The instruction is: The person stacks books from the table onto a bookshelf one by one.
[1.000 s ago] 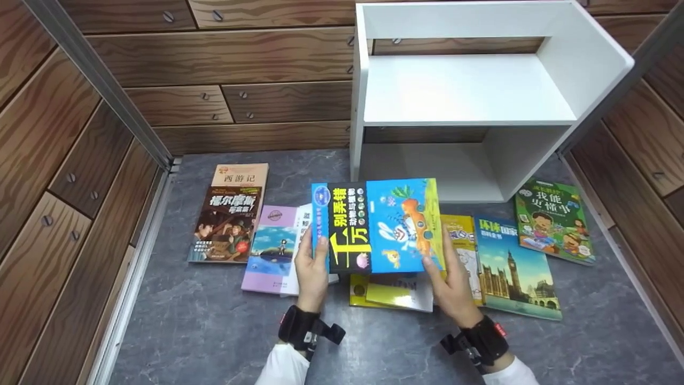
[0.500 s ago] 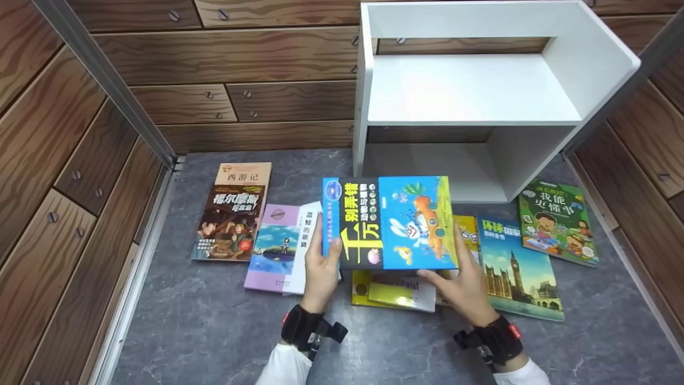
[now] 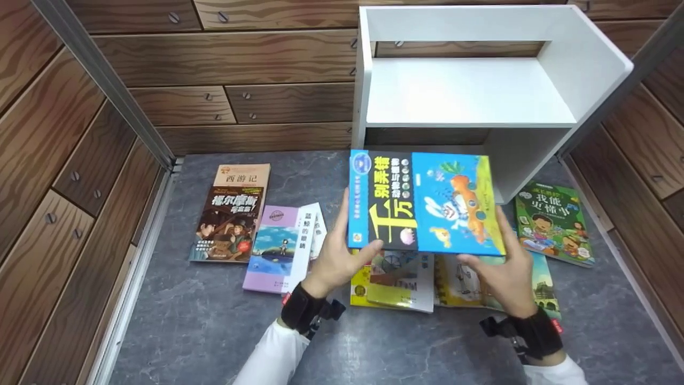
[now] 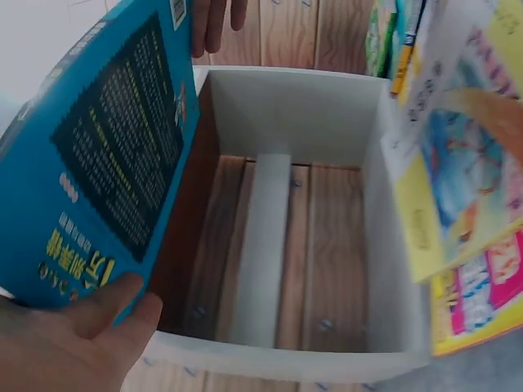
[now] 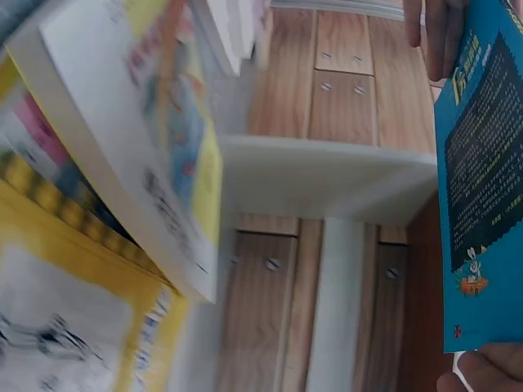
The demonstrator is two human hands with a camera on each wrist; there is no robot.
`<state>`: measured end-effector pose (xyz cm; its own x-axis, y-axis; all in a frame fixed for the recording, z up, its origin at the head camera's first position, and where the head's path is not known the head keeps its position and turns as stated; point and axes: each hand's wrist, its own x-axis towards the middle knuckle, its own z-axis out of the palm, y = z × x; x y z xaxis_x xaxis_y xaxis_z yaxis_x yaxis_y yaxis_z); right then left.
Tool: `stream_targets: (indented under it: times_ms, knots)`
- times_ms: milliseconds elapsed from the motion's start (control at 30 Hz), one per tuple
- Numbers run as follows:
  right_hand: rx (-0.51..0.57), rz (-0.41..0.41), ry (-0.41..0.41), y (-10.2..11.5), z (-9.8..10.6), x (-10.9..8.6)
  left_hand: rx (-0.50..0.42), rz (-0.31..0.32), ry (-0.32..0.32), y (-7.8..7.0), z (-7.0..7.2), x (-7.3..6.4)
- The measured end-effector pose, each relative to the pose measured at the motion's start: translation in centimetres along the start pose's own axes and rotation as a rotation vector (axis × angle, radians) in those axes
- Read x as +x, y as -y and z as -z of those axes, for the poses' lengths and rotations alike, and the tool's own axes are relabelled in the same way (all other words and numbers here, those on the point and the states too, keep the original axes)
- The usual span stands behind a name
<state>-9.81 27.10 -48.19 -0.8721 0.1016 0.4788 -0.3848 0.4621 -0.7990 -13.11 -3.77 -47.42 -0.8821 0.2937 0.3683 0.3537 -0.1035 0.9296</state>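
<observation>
A blue children's picture book [image 3: 454, 214] with a rabbit and carrot car on its cover is held up between both hands. My left hand [image 3: 339, 262] grips its left edge, thumb on the front cover. On the lower right side, my right hand [image 3: 505, 275] holds it, thumb along the bottom edge. Both wrist views show the blue back cover [image 4: 122, 139] with its dark text panel, and fingers curled behind it. In the head view the book overlaps the lower front of a white two-tier bookshelf [image 3: 470, 91], hiding part of the lower compartment.
On the grey floor lie a brown detective book [image 3: 230, 224], a purple book [image 3: 270, 267], a yellow-and-white pile [image 3: 401, 294] and a green book [image 3: 556, 224]. A blue book with a tower is mostly covered by the right hand. Wood-patterned walls [image 3: 267, 59] enclose the area.
Both hands have carried the blue picture book right and upward, toward the bookshelf. It now covers more of the lower compartment and uncovers more of the yellow-and-white pile.
</observation>
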Motion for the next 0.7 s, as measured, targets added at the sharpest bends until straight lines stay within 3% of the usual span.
stream_targets:
  times_ms: [100, 300, 367, 567, 700]
  knots:
    - [0.060, 0.046, -0.064, 0.5, 1.3, 1.2, 0.034, -0.010, 0.074, -1.1, 0.2, 1.3]
    - [0.084, 0.153, -0.104, 0.6, 3.2, 3.2, 0.301, -0.073, 0.145, -2.7, 1.0, 3.7]
    - [0.069, 0.180, -0.107, 0.7, 3.7, 4.1, 0.348, -0.085, 0.163, -3.1, 1.2, 4.6]
    - [-0.003, 0.192, -0.110, 0.9, 4.9, 6.5, 0.373, -0.126, 0.188, -3.7, 1.4, 7.5]
    - [-0.024, 0.179, -0.111, 0.9, 5.4, 8.1, 0.365, -0.100, 0.202, -4.0, 1.3, 9.4]
